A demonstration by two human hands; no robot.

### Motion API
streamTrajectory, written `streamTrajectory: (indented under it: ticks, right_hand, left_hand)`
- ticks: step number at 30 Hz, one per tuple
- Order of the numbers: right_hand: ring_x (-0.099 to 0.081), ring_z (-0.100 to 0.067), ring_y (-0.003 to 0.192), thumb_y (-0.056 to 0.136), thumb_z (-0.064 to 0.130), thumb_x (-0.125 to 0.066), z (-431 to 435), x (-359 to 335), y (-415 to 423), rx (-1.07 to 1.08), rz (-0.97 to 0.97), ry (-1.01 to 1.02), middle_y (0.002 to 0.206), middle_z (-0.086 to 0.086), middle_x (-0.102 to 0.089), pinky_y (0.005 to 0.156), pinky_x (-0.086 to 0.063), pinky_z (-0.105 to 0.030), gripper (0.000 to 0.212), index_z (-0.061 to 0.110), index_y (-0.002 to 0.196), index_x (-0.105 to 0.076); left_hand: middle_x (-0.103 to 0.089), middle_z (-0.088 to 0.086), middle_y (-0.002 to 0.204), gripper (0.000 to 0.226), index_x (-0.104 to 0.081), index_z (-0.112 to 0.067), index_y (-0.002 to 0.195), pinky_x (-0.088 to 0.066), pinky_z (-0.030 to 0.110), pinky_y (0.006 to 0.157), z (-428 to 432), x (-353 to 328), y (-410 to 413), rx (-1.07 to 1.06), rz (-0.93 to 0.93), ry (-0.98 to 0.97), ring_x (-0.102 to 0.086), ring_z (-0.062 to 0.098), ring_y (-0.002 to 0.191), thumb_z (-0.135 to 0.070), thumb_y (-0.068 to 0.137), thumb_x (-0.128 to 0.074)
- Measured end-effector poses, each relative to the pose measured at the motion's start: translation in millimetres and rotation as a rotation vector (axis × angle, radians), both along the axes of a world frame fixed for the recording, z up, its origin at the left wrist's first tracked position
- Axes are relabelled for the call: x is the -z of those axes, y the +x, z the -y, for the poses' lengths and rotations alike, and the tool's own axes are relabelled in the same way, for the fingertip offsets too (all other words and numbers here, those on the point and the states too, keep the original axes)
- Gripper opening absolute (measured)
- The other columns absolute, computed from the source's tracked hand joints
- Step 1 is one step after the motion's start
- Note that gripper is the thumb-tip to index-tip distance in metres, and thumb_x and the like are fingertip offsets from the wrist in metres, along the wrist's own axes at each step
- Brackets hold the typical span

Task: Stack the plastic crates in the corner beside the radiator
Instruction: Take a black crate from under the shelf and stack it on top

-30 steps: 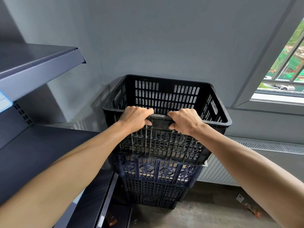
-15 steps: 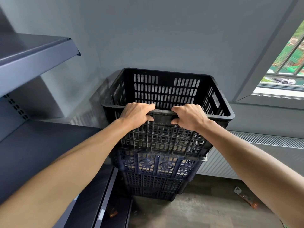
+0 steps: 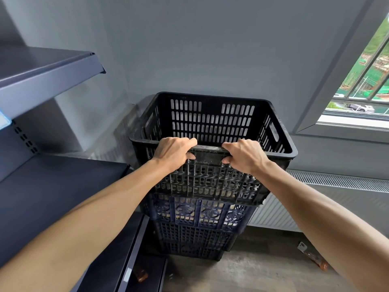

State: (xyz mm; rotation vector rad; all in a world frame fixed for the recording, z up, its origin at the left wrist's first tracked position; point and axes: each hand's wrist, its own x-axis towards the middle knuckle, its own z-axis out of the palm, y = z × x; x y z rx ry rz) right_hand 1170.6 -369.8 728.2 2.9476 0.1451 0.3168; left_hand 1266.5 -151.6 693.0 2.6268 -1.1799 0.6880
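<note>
Little has changed over the last second. The black slotted plastic crate (image 3: 210,123) sits at centre frame atop the dark blue plastic crate (image 3: 200,213), in the corner left of the white ribbed radiator (image 3: 273,218), so the stacking looks nearly settled. The left hand (image 3: 172,153) and right hand (image 3: 245,155) keep their grip, fingers curled over its near rim; only the view has shifted.
</note>
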Motion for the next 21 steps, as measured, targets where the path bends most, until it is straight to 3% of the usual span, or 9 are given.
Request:
streamTrajectory:
  ticks: [5, 14, 21]
  right_hand:
    - [-0.064, -0.023, 0.065, 0.091, 0.047, -0.061, 7, 9, -6, 0.014, 0.032, -0.003, 0.074, -0.002, -0.067, 0.054, -0.046, -0.03, 0.035, 0.016, 0.105, -0.056]
    - [-0.065, -0.026, 0.066, 0.09, 0.048, -0.062, 14, 9, 1, -0.056, 0.02, 0.009, 0.073, -0.003, -0.066, 0.056, -0.05, -0.032, 0.036, 0.016, 0.105, -0.055]
    - [-0.049, -0.021, 0.054, 0.091, 0.047, -0.061, 14, 10, 1, -0.071, 0.072, -0.017, 0.063, 0.002, -0.054, 0.051, -0.038, -0.027, 0.038, 0.014, 0.108, -0.056]
  left_hand:
    - [-0.06, -0.005, 0.07, 0.034, -0.06, -0.016, 0.101, -0.037, 0.027, 0.059, 7, -1, -2, 0.011, -0.006, 0.043, -0.059, 0.015, 0.062, -0.045, 0.083, -0.068]
    - [-0.06, -0.004, 0.071, 0.036, -0.06, -0.015, 0.102, -0.036, 0.027, 0.06, 6, -4, 0, 0.005, -0.033, 0.042, -0.058, 0.016, 0.063, -0.045, 0.083, -0.069]
    - [-0.058, -0.006, 0.063, 0.037, -0.06, -0.015, 0.092, -0.032, 0.026, 0.055, 3, -8, 1, 0.009, 0.021, 0.076, -0.052, 0.015, 0.055, -0.048, 0.082, -0.07]
